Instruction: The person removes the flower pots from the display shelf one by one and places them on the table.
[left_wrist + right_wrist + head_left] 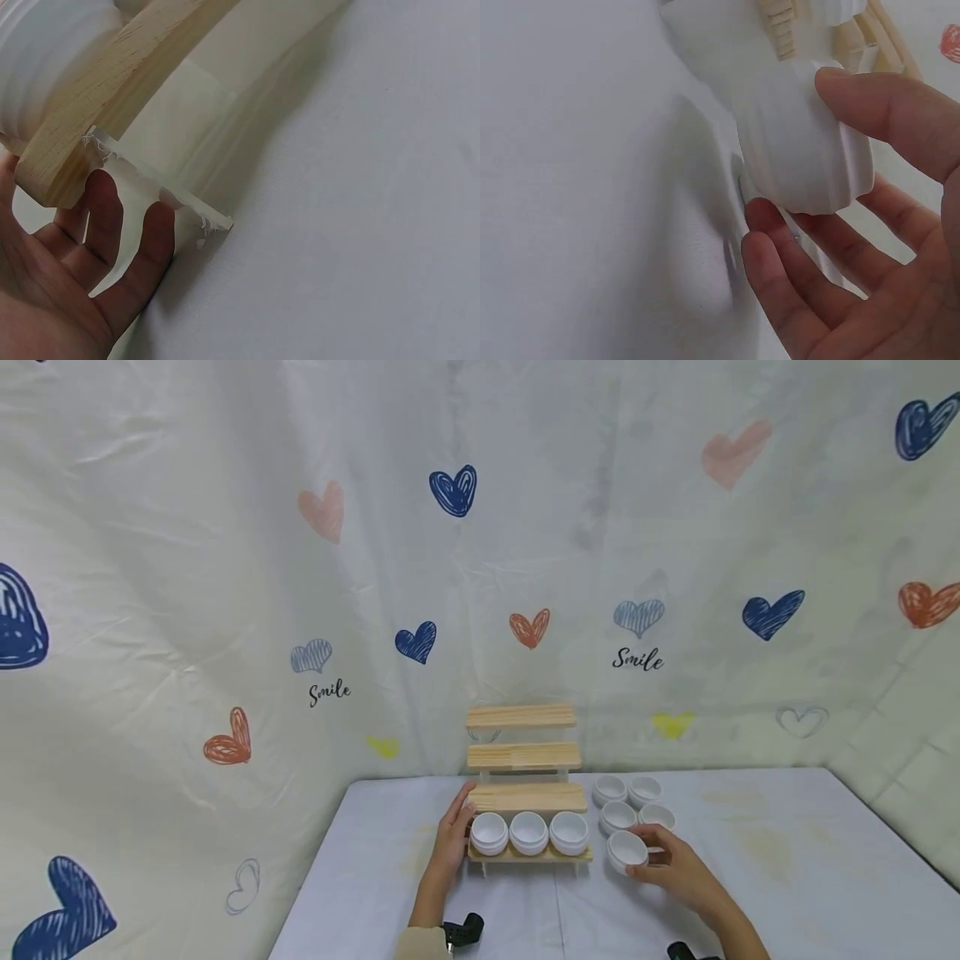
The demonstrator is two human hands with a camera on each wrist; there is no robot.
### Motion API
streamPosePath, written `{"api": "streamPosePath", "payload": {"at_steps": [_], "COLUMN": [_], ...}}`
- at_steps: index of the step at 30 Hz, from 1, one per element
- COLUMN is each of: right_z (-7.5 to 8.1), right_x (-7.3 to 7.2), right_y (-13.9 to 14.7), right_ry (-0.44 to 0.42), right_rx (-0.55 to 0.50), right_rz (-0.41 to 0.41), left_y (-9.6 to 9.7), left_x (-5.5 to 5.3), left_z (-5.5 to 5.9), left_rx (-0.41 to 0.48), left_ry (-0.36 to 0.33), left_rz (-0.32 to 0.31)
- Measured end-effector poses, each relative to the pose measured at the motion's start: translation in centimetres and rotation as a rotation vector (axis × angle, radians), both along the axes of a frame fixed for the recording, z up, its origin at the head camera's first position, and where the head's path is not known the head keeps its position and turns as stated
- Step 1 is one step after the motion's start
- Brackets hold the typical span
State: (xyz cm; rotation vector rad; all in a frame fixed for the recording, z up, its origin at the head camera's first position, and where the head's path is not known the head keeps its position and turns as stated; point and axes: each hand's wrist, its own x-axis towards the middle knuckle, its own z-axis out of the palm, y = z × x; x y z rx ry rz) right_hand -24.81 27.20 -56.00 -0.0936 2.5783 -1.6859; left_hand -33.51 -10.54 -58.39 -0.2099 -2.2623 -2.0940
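Observation:
A small stepped stand (527, 797) with wooden shelves and clear side panels carries three white cups (528, 832) on its lowest shelf. My left hand (450, 839) grips the stand's left side; in the left wrist view, bent fingers (154, 232) lie against the clear panel just under the wooden shelf end (56, 172). To the right of the stand, my right hand (675, 867) pinches a white cup (627, 850) between thumb and fingers. The right wrist view shows this ribbed cup (802, 142) from its side, with the thumb (885, 105) at its upper edge.
Behind the held cup, several more white cups (618, 816) stand grouped beside the stand. The upper wooden shelves (523, 756) hold no cups. A white cloth (750, 860) covers the table, and a heart-printed curtain (525, 568) hangs behind it.

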Motion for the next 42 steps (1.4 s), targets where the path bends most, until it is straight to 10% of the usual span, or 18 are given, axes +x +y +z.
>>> {"api": "streamPosePath", "payload": {"at_steps": [30, 37, 42], "right_z": [-1.0, -1.3, -1.3], "right_x": [-0.3, -0.2, -0.2], "right_y": [0.0, 0.1, 0.1], "right_ry": [0.010, 0.016, 0.012], "right_rx": [0.088, 0.085, 0.080], "right_rz": [-0.067, -0.074, -0.078], "left_y": [0.0, 0.3, 0.3], "left_x": [2.2, 0.1, 0.0], "left_z": [3.5, 0.2, 0.0], "left_rx": [0.044, 0.008, 0.010], "left_ry": [-0.004, -0.002, -0.003], "left_rz": [-0.056, -0.003, 0.005]}}
